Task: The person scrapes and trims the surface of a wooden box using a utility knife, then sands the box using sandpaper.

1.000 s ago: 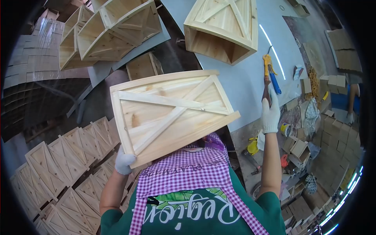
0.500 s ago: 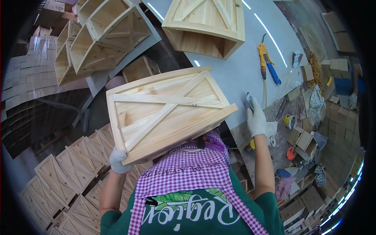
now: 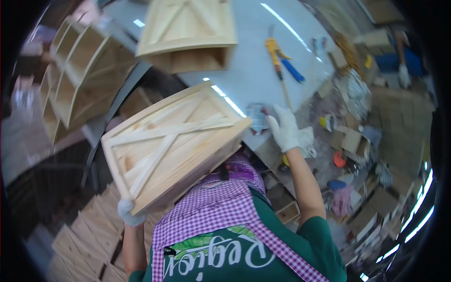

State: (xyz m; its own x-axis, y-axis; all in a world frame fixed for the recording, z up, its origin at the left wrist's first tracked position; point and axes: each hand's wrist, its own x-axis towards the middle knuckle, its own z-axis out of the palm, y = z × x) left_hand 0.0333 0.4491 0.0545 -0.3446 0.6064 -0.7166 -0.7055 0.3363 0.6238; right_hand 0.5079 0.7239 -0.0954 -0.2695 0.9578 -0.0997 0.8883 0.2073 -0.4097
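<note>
A pale wooden crate (image 3: 174, 141) with crossed slats on its face is tilted in front of my body. My left hand (image 3: 131, 213), in a white glove, grips its lower left corner. My right hand (image 3: 284, 129), also gloved, is over the edge of the grey table with its fingers apart. Just left of its thumb lies a small flat printed packet (image 3: 257, 119), blurred; I cannot tell whether the thumb touches it.
Another wooden crate (image 3: 188, 35) stands on the grey table (image 3: 256, 56). A yellow-and-blue air gun (image 3: 282, 61) with a hose lies there too. Stacked crates (image 3: 87, 70) are at upper left, more crates (image 3: 89, 235) at lower left. Another person's gloved hand (image 3: 403, 76) shows far right.
The view has shifted, and the crate with my left hand appears further left and lower. My right hand has opened from the small flat item it held, which now shows flat beside it.
</note>
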